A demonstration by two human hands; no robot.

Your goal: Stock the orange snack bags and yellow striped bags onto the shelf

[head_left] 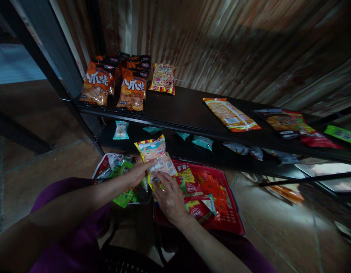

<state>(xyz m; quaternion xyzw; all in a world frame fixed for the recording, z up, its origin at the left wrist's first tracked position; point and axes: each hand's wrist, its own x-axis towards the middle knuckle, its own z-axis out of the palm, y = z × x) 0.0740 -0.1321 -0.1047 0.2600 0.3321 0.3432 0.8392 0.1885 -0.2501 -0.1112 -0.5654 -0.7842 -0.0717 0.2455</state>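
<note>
In front of the lower shelf, my left hand (139, 172) is closed on a yellow-and-red snack bag (152, 148), its thumb lying across the printed back. My right hand (172, 195) has its fingers curled at the bag's lower part. Another yellow edge shows beneath those fingers; I cannot tell whether it is a second bag. Below my hands stand a red basket (235, 212) of red and orange snack packets (194, 185) and, to the left, a white-rimmed basket (99, 163) with green packets (122, 199). A similar yellow-and-red bag (163, 79) leans upright on the upper shelf.
Orange snack bags (131, 91) stand in two rows at the left of the black upper shelf (181, 110). A noodle-patterned packet (231, 113) lies flat farther right. Small teal packets (203, 142) are on the lower shelf. A dark metal post (50, 72) rises at left.
</note>
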